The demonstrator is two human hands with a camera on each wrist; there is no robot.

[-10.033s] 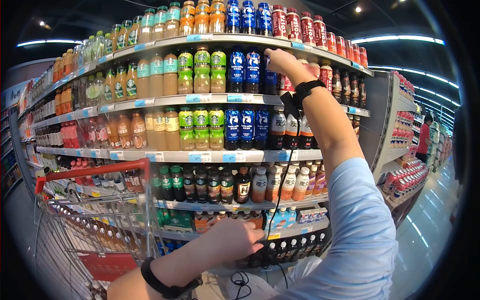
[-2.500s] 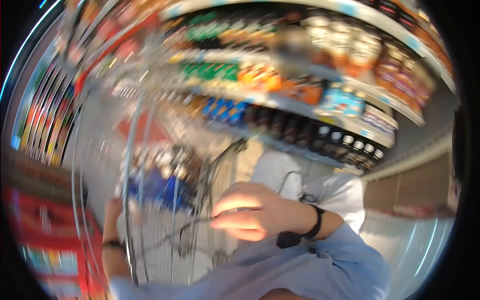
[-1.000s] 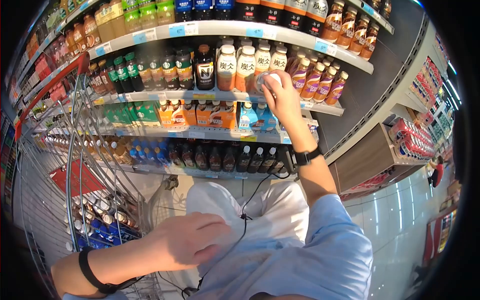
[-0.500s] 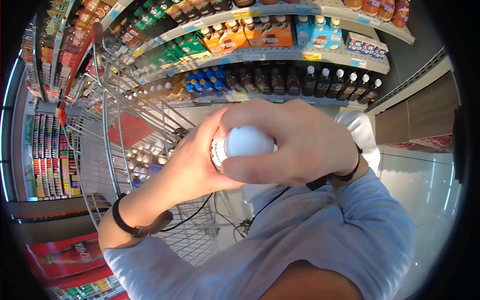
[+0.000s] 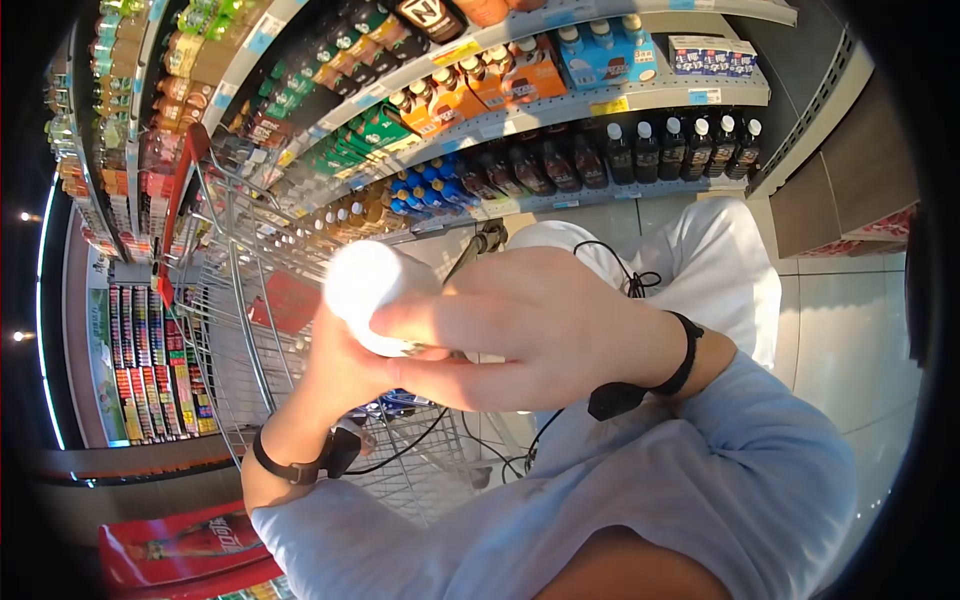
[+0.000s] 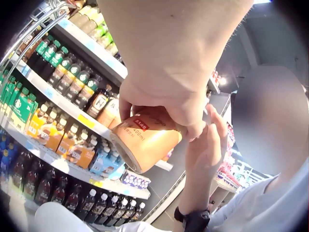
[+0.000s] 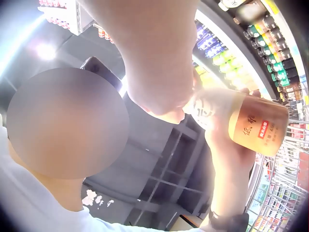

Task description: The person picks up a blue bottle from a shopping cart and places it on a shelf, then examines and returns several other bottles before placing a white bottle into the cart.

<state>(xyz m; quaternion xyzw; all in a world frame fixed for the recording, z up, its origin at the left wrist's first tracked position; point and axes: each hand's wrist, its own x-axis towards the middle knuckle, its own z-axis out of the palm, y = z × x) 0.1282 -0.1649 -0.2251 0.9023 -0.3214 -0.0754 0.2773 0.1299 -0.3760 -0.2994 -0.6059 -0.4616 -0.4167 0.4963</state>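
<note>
In front of my chest I hold a drink bottle with a bright white top (image 5: pixel 362 275) and an orange lower body (image 6: pixel 149 137). My left hand (image 5: pixel 335 370) grips the body; its fingers wrap the bottle in the left wrist view. My right hand (image 5: pixel 545 320) has its fingers at the upper end, one across the side of the white top. The right wrist view shows the bottle (image 7: pixel 260 126) tilted, its white upper part at my right fingers and its orange base pointing away. The head view hides most of the body behind my hands.
A wire shopping cart (image 5: pixel 235 300) with a red handle stands at my left. Drink shelves (image 5: pixel 690 95) rise ahead, with dark bottles (image 5: pixel 675 150) on the bottom row. My bent knees in white trousers (image 5: pixel 735 250) are close to the shelf. Black cables hang below my hands.
A second ago my right hand held the bottle's top at the shelf, my left hand free. Half a second ago both hands held it before me. Now it is farther left, my right fingers covering less of its top.
</note>
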